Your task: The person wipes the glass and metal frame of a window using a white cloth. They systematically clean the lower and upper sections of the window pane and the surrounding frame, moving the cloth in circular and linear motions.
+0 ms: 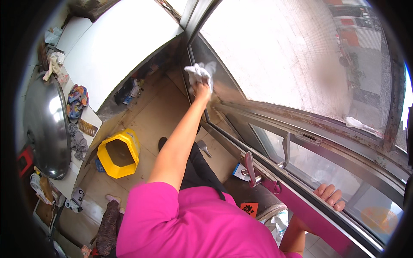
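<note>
My left hand point(201, 88) holds a crumpled white cloth point(199, 73) against the glass pane point(222, 77) of an open window sash, near its upright frame. At the right, my right hand point(329, 196) curls its fingers over the metal edge of the sash point(300, 193); its palm and thumb are hidden behind the frame. Between the hands, one window handle point(250, 169) sits on this sash and another handle point(285, 150) is on the frame beyond. A white object point(358, 123), perhaps cloth or plastic, lies on the outer ledge at the right.
A yellow bucket point(134, 161) with dark contents stands on the tiled floor. A scraper-like tool point(204, 148) lies near my feet. A large metal lid point(48, 129) and bunched cloths point(77, 100) are on the left counter. Another person's legs point(108, 225) show at the lower left.
</note>
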Tool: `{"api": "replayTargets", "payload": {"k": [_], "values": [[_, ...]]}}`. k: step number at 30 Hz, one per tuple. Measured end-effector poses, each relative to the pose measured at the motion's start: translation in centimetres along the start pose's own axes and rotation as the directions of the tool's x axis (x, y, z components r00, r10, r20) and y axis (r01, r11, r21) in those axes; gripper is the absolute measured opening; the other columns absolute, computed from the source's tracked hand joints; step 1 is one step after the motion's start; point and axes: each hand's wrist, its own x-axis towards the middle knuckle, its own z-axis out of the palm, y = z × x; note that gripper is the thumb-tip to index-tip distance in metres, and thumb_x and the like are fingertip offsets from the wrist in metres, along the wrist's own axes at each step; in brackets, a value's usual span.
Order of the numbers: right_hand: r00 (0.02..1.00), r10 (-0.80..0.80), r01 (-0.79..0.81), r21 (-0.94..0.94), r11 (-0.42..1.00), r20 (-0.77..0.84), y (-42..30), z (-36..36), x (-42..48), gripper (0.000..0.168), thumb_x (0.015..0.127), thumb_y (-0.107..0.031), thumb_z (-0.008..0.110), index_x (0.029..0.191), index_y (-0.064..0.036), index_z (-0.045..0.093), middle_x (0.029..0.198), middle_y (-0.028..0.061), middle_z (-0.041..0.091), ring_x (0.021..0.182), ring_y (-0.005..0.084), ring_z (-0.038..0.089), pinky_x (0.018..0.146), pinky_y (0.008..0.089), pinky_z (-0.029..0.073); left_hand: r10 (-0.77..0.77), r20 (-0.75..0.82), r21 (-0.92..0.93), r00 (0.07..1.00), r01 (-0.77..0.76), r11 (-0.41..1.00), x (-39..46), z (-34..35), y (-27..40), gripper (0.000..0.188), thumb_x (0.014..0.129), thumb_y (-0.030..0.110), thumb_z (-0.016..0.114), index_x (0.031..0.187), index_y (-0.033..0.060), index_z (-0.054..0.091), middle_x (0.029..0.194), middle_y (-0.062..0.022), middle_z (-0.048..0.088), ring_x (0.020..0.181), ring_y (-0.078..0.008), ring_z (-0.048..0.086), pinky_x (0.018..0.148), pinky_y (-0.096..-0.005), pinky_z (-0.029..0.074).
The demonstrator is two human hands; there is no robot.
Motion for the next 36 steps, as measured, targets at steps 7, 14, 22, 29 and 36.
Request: {"api": "replayTargets", "payload": {"k": [7,14,22,29,36], "values": [[0.999,-0.019,0.02,-0.012,1.0,0.049,0.2,-1.0,0.3,0.019,0.095,-0.021,0.05,0.099,-0.003,0.054,0.088,0.0075,0.043,0.075,0.0163,0.036,0.065,0.0296,0.032,0.349,0.328,-0.593,0.878,-0.096,0.799,-17.0,-5.9,15.6,0.039,0.087,0.004,0.067,0.122,0.0039,0.049,0.116,-0.0093,0.051,0.104,-0.0224,0.057,0.092,-0.0362,0.049],[0.996,-0.021,0.02,0.007,1.0,0.089,0.1,-0.8,0.0,0.02,0.093,-0.023,0.052,0.098,-0.004,0.053,0.087,0.0069,0.043,0.074,0.0159,0.035,0.065,0.029,0.031,0.766,0.157,-0.551,0.623,-0.589,0.591,-20.5,-8.1,24.1,0.041,0.069,-0.006,0.072,0.106,0.0059,0.06,0.114,-0.0127,0.048,0.113,-0.0317,0.049,0.094,-0.0379,0.043],[0.994,0.01,-0.014,0.041,0.999,0.108,0.0,-0.4,0.2,0.021,0.094,-0.024,0.053,0.101,-0.005,0.053,0.089,0.0068,0.043,0.077,0.0154,0.036,0.067,0.0288,0.031,-0.057,0.121,-0.136,0.991,0.073,0.988,-4.6,-2.2,3.8,0.037,0.102,0.023,0.045,0.136,0.0116,0.036,0.119,-0.0109,0.058,0.101,-0.0196,0.062,0.081,-0.0336,0.053],[0.99,-0.019,0.004,0.115,0.993,0.137,0.3,-0.8,0.2,0.024,0.093,-0.019,0.049,0.106,0.0,0.052,0.096,0.0108,0.045,0.081,0.0175,0.037,0.071,0.0303,0.038,0.202,0.491,-0.321,0.848,-0.039,0.946,-14.4,-5.6,11.8,0.038,0.098,0.015,0.053,0.133,0.0121,0.039,0.12,-0.016,0.055,0.1,-0.0218,0.062,0.082,-0.0343,0.055],[0.997,0.046,-0.052,0.101,0.993,0.065,0.0,-0.4,-0.5,0.01,0.096,-0.012,0.046,0.093,-0.003,0.049,0.089,0.0079,0.043,0.074,0.0148,0.036,0.064,0.0276,0.033,0.952,0.162,-0.555,0.261,-0.773,0.306,-23.9,-10.8,33.2,0.049,0.069,0.001,0.074,0.114,0.0068,0.055,0.105,-0.0166,0.048,0.097,-0.0339,0.054,0.077,-0.0411,0.047]]}}
